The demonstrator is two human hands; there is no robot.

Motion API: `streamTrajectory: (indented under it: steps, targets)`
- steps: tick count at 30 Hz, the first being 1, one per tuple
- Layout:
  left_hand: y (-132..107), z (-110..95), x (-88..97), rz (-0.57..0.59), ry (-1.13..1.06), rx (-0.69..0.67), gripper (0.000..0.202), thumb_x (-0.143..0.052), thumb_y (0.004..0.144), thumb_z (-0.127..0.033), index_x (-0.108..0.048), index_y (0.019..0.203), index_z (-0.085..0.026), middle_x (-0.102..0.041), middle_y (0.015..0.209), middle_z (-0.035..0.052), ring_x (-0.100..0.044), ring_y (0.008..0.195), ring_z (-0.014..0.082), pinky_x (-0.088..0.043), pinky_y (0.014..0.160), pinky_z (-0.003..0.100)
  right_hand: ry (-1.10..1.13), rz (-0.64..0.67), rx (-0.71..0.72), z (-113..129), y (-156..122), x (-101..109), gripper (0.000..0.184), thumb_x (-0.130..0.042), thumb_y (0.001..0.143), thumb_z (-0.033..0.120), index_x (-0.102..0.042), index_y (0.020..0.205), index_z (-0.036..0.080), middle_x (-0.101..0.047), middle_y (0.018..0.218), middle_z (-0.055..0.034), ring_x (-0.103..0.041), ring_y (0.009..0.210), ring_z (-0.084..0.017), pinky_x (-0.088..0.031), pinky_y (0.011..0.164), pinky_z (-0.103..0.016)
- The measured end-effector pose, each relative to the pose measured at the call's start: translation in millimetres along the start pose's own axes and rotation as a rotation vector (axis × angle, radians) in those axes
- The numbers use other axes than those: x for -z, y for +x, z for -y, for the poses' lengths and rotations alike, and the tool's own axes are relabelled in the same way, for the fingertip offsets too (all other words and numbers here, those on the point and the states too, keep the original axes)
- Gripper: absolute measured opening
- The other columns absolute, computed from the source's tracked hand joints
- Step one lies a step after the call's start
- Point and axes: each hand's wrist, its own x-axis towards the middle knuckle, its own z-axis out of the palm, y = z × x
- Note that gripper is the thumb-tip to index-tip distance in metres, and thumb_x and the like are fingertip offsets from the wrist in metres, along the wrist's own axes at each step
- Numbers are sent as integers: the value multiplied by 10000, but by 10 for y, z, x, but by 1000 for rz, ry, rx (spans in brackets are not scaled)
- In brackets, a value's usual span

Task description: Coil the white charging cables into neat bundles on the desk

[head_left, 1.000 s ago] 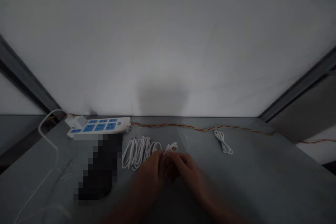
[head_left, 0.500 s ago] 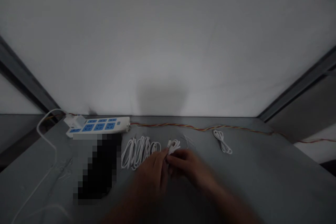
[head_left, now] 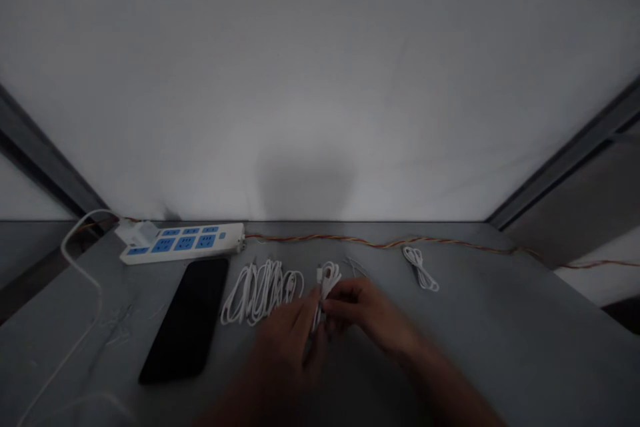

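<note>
Between my two hands is a folded white cable (head_left: 330,275), its loops and a plug end sticking up past the fingers. My left hand (head_left: 287,340) is closed on it from the left. From the right, my right hand (head_left: 363,310) pinches the same bundle around its middle. The fingertips partly hide where they meet the cable. Just beyond my left hand lie several coiled white cables (head_left: 263,290) side by side. Another bundled white cable (head_left: 421,269) rests apart on the table to the right.
A white power strip (head_left: 185,242) with blue sockets and a plugged-in white adapter (head_left: 137,233) stands at the back left. A black smartphone (head_left: 187,320) lies before it. Twisted red-yellow wires (head_left: 340,237) run along the table's back. Thin white ties (head_left: 356,265) lie near my right hand.
My hands have shifted slightly on the held cable, and more of its loops and length now show between them. The view has moved a little; the other cables lie as before.
</note>
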Motion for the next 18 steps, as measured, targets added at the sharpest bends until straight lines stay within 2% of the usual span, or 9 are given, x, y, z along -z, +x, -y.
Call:
streamTrajectory:
  steps: [4,7,10,14,18]
  targets:
    - [20,-17,26,-24,-76,-31,509,-470,907,-125,-376,1407,-135,-725,1043,126,-709,883,212,-598,750,319,-43,41,23,15,-6,28,342,-739,777,487,-721,747,147,-681,613,-10,-627,563,-123,-489,590,-244]
    - [25,-34,52,-8,-110,-39,529,-478,900,-142,-362,1416,-126,-723,1040,129,-705,902,216,-598,759,317,-123,48,65,39,-28,47,309,-729,797,459,-710,721,160,-687,628,-7,-635,588,-130,-492,602,-244]
    - [22,-48,62,8,-102,-32,523,-487,893,-159,-371,1401,-116,-715,1061,143,-698,936,228,-597,773,327,-272,27,104,79,-77,46,293,-685,845,436,-705,736,165,-701,665,-15,-654,642,-146,-494,621,-248]
    - [24,-65,49,16,-67,-26,521,-483,892,-152,-366,1399,-115,-720,1031,140,-704,882,222,-600,743,327,-494,5,138,131,-143,38,233,-608,914,364,-709,817,177,-734,785,-29,-676,739,-168,-484,653,-253]
    - [30,-79,37,3,-35,-35,514,-490,891,-155,-377,1391,-112,-721,1026,145,-707,892,236,-605,722,332,-549,21,134,156,-161,49,210,-576,925,308,-705,816,184,-737,786,-20,-681,743,-172,-487,660,-257]
